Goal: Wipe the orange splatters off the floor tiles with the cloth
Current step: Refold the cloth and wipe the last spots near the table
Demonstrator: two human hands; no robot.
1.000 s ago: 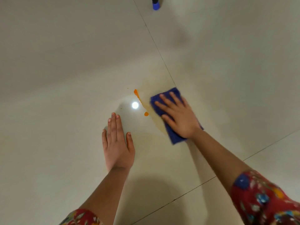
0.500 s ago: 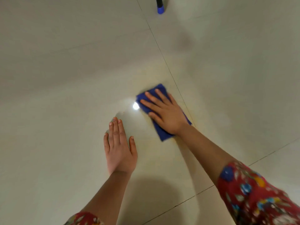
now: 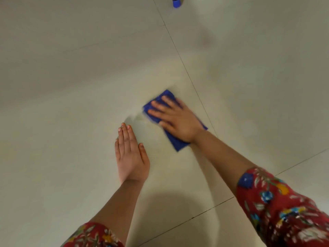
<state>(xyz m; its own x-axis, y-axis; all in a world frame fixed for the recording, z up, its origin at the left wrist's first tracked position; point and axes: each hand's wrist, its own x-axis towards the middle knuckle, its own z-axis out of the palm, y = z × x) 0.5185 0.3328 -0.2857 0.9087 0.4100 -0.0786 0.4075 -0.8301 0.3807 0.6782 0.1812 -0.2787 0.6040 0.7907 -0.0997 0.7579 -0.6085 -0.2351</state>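
The right hand (image 3: pixel 178 120) lay flat on a folded, deep-blue cloth (image 3: pixel 176 143), its fingers straight and spread apart, pressing the fabric down onto the glossy, pale cream floor tiles (image 3: pixel 71 68). It curled round nothing, and both it and the cloth were slightly blurred. The cloth sat on the large tile just left of a thin dark grout line (image 3: pixel 187 72) that ran away from the person, with one corner showing beyond the fingertips and another below the wrist. A faint, pale-yellow smear (image 3: pixel 138 118) showed on the tile just beside the cloth's left edge. The left hand (image 3: pixel 130 157) rested palm-down on the same tile, near the cloth but apart from it, with its fingers straight and close together and holding nothing. Both forearms came from red, flower-printed sleeves (image 3: pixel 284 211). Well apart, at the top edge, stood a small object with a bright blue base (image 3: pixel 176 4).
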